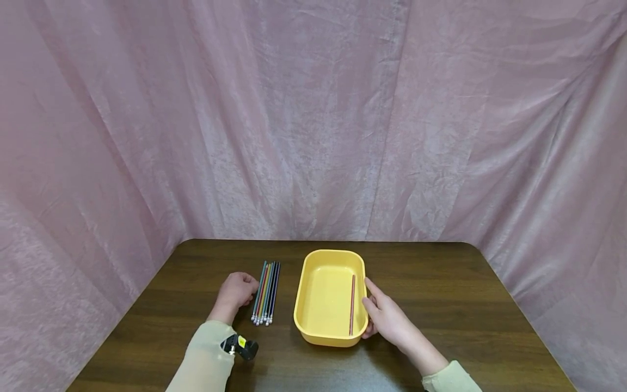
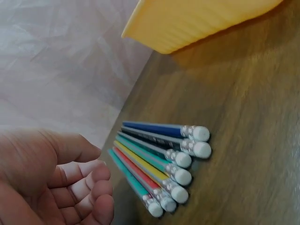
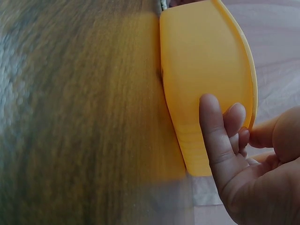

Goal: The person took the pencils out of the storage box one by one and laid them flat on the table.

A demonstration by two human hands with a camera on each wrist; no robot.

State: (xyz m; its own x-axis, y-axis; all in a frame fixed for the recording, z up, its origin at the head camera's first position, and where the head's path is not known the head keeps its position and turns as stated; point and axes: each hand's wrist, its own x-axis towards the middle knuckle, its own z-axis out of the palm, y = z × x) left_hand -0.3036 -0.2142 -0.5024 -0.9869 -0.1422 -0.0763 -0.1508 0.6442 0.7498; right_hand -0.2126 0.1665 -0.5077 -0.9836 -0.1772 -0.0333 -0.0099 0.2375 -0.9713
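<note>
Several pencils with white erasers (image 1: 266,291) lie side by side in a row on the table, eraser ends toward me. My left hand (image 1: 237,288) is just left of that row; in the left wrist view its fingers (image 2: 101,187) are loosely curled beside the teal pencil (image 2: 133,180) and hold nothing. To the right stands a yellow plastic tray (image 1: 318,305). One red pencil (image 1: 352,305) lies lengthwise in it, along the right side. My right hand (image 1: 389,321) grips the tray's right edge, thumb over the rim and other fingers against the outer wall (image 3: 201,61).
Everything sits on a dark wooden table (image 1: 441,294). Behind it and at both sides hangs a pink curtain (image 1: 313,136). A small black device (image 1: 240,347) is strapped at my left sleeve.
</note>
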